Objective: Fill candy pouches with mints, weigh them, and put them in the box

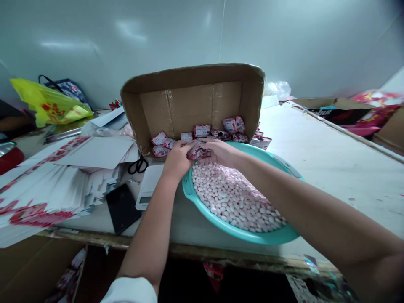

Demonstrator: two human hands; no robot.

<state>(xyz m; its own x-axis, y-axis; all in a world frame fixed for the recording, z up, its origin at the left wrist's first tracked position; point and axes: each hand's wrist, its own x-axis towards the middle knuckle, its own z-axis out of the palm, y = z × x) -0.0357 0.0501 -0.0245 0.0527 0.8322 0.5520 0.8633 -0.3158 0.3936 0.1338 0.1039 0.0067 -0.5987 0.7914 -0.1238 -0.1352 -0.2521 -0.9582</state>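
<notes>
Both my hands meet over the far left rim of a turquoise basin (208, 213), which holds many small pale pink-and-white candies (236, 198). Between them is a small printed packet (196, 150), red and white. My left hand (179, 159) grips its left side, fingers bent. My right hand (221, 152) closes on the packet from the right, its lower fingers just above the candies. Right behind my hands, a cardboard box (192, 105) lies on its side, its opening toward me. Several similar packets (202, 130) lie along its bottom.
Left of the basin are a white kitchen scale (150, 181), black scissors (138, 165) and a dark phone-like slab (123, 208). Stacks of flat printed cartons (57, 181) cover the left side. A yellow plastic bag (50, 105) lies behind. An open box (337, 111) stands at far right.
</notes>
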